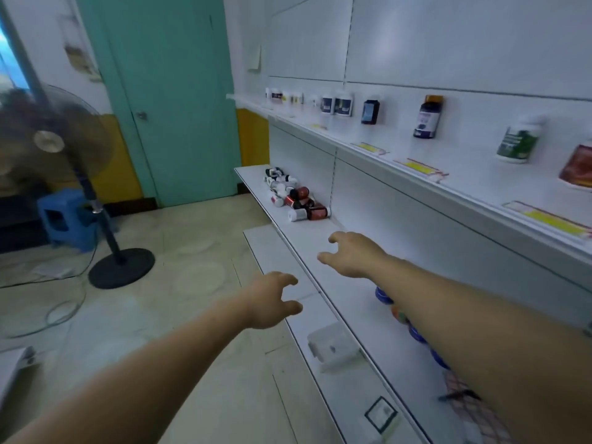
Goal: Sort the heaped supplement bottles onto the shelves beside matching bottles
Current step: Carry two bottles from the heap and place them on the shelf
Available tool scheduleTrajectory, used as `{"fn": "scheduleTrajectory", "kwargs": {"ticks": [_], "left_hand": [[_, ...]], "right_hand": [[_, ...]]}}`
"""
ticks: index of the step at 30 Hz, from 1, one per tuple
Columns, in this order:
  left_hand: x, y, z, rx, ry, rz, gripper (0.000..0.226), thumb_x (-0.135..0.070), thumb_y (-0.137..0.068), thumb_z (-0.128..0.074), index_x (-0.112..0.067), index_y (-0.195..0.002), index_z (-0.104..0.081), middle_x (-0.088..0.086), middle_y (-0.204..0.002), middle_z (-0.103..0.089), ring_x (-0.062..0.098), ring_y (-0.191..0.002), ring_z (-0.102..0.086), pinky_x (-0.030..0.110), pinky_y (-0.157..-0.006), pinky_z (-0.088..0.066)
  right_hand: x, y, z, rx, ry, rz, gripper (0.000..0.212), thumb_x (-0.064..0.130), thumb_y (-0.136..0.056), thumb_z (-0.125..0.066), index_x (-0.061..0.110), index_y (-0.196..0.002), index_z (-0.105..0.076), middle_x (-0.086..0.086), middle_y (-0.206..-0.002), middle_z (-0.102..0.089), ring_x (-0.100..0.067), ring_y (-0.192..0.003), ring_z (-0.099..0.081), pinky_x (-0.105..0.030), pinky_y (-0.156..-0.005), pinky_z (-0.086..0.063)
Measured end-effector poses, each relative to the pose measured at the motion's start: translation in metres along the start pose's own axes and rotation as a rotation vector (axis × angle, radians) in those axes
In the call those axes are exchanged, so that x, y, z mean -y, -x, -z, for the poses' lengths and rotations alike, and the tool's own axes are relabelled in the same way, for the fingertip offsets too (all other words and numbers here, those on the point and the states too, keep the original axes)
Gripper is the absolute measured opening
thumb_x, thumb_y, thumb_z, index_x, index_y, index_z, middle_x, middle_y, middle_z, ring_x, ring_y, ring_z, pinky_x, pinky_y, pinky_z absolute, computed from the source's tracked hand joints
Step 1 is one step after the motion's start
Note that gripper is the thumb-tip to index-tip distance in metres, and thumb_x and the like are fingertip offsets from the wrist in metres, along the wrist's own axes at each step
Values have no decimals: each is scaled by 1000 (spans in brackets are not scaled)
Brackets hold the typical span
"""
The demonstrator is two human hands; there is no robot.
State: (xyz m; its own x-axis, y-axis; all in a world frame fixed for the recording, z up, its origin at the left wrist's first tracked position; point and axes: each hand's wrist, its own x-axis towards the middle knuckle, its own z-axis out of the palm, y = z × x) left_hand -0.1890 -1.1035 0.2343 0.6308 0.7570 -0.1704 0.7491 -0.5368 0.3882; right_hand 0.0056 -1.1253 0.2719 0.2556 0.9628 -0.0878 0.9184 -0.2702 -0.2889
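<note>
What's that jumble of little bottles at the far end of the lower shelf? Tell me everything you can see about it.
The heap of bottles is a loose pile lying on their sides on the white lower shelf, against its back panel. Some are white with white caps, others dark red. Labels are too blurred to read. Neither hand touches it.

Smooth white shelves (323,241) — glossy plastic bottles (296,197), tiled floor (192,267)
</note>
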Motion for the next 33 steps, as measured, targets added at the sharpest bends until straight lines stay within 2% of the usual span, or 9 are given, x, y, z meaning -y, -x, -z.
{"fn": "scheduleTrajectory", "kwargs": {"ticks": [11,20,24,29,33], "left_hand": [[124,-259,43,67,46,-51,56,-45,-91,-54,-26,-141,-38,-1,-149,-37,18,-132,-39,31,-107,-33],[221,-457,77,201,117,-3,56,-43,-91,-56,-25,-141,-39,4,-147,-39,21,-128,-44,27,-101,-35],[251,-543,80,292,135,-55,57,-41,-92,-55,-22,-142,-37,4,-147,-38,21,-130,-42,26,-100,-33],[289,-648,67,396,131,-119,64,-42,-88,-61,-23,-143,-35,6,-141,-43,24,-120,-50,29,-96,-42],[303,-711,53,380,127,-169,58,-38,-81,-68,-14,-129,-46,12,-125,-52,30,-107,-55,34,-87,-48]], "right_hand": [[2,-280,-41,24,-224,-171,66,54,-91,-51,18,-145,-37,-5,-149,-39,-25,-131,-43,-34,-102,-38],[-10,-464,-77,65,-405,-441,71,54,-89,-52,16,-146,-34,-11,-148,-39,-30,-128,-45,-38,-103,-42],[-8,-526,-88,-6,-497,-559,61,45,-92,-53,11,-141,-40,-14,-142,-45,-31,-124,-48,-35,-99,-42],[-6,-591,-108,-119,-589,-741,49,36,-96,-52,7,-135,-45,-16,-136,-51,-30,-121,-50,-34,-96,-41],[-15,-632,-128,-182,-692,-892,52,34,-95,-54,-1,-133,-47,-18,-133,-52,-30,-116,-52,-36,-97,-41]]}}
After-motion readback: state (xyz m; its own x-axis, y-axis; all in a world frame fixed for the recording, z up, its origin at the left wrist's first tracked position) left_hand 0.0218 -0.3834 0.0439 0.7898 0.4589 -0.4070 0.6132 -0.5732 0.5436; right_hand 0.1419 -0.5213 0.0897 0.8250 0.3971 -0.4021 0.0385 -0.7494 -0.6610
